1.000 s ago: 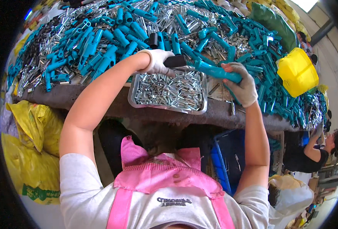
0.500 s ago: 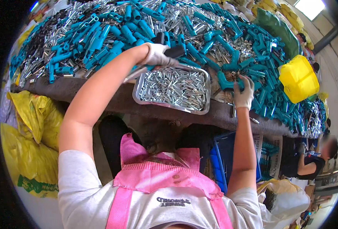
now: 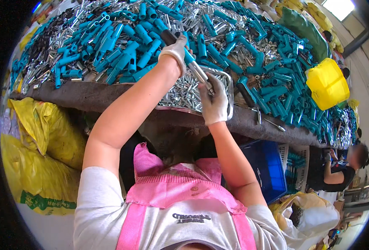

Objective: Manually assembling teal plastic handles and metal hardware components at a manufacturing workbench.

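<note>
My left hand (image 3: 176, 53), in a white glove, is wrapped round a long rod-shaped tool. Black at its far end and teal in the middle, this tool (image 3: 197, 71) ends in a silver tube that slants down to the right over the tray. My gloved right hand (image 3: 215, 100) closes its fingers at the tube's lower end, where a small metal piece (image 3: 210, 87) shows. Both hands are above a metal tray (image 3: 230, 93) full of small silver pins or screws. Part of the tray is hidden by my hands and left forearm.
Teal plastic housings (image 3: 126, 58) and silver metal parts are heaped across the table. A yellow container (image 3: 327, 83) stands at the right. Below the table edge (image 3: 251, 125) is a blue crate (image 3: 272, 166). Yellow sacks (image 3: 46, 158) lie at the left; a co-worker (image 3: 338, 166) sits far right.
My right hand has moved left from the teal parts beside the tray to the tube's end. My left hand has turned the tool, so its silver tube now points down to the right.
</note>
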A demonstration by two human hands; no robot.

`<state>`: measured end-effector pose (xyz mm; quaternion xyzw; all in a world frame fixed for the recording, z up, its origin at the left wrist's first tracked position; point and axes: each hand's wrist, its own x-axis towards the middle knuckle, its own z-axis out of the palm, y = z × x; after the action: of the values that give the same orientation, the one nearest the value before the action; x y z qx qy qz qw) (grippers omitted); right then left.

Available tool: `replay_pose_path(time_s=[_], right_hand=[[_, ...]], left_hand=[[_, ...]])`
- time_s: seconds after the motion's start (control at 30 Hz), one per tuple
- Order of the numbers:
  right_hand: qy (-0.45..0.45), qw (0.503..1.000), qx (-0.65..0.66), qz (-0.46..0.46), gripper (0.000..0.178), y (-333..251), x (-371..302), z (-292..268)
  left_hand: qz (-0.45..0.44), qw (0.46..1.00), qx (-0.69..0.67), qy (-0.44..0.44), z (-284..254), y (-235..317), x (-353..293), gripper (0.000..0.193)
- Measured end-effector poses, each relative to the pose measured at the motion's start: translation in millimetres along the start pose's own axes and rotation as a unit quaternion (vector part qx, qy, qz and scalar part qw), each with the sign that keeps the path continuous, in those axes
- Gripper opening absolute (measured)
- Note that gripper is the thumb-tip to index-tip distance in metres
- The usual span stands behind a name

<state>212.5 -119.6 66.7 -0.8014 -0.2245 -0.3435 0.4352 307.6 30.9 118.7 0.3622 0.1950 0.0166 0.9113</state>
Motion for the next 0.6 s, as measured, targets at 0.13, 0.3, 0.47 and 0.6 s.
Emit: replay_pose_path(time_s=[0.13, 0.3, 0.47, 0.6], right_hand=[[-0.081, 0.920, 0.255, 0.285, 0.028, -8.5, -0.8, -4.6], [-0.017, 0.856, 0.397, 0.332, 0.042, -22.6, -8.0, -1.7], [0.006, 0.999, 0.029, -0.035, 0.035, -22.0, -3.1, -3.0], [-0.143, 0.986, 0.027, 0.085, 0.040, 7.2, -12.7, -4.6]], left_hand=[[0.046, 0.998, -0.007, 0.045, -6.7, -0.7, -2.6, 0.029], [0.010, 0.998, -0.051, 0.039, -19.2, -2.5, -2.7, 0.028], [0.020, 0.995, -0.081, 0.050, -28.4, -2.1, 1.0, 0.028], [0.038, 0.997, -0.053, 0.051, -32.2, -0.8, -1.0, 0.028]])
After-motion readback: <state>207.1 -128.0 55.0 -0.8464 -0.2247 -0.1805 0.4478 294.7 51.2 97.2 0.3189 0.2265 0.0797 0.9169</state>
